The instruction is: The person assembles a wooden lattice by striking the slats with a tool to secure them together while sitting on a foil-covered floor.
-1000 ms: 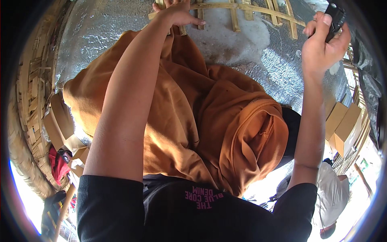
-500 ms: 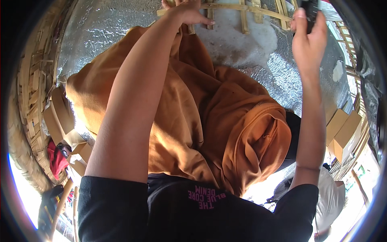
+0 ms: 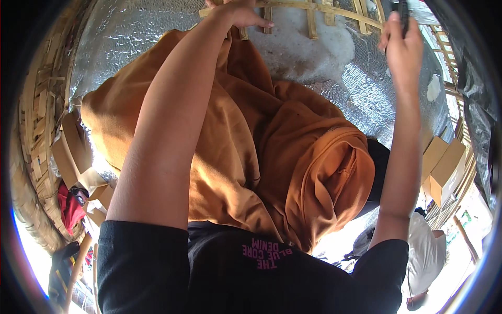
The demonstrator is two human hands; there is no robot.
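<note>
At the top edge, my left hand (image 3: 241, 12) lies over the left end of a lattice (image 3: 334, 10) of pale bamboo or wood strips. Its thumb is spread out to the right; the other fingers are partly cut off by the picture's edge. My right hand (image 3: 403, 47), at the upper right, is closed round a black-handled tool (image 3: 402, 13) held upright. The tool's far end is out of view, so its kind does not show. Across my lap and under my left arm spreads a rumpled orange-brown cloth garment (image 3: 225, 136).
Shiny silver foil sheeting (image 3: 125, 47) covers the surface, with a whitish worn patch (image 3: 314, 52) below the lattice. Open cardboard boxes stand at left (image 3: 73, 149) and right (image 3: 442, 167). Woven bamboo walls (image 3: 39, 110) curve along the sides. A red item (image 3: 69, 209) lies at lower left.
My right hand has shifted slightly right, with the black-handled tool tilted differently. The left hand stays over the lattice; the whole view has shifted a little.
</note>
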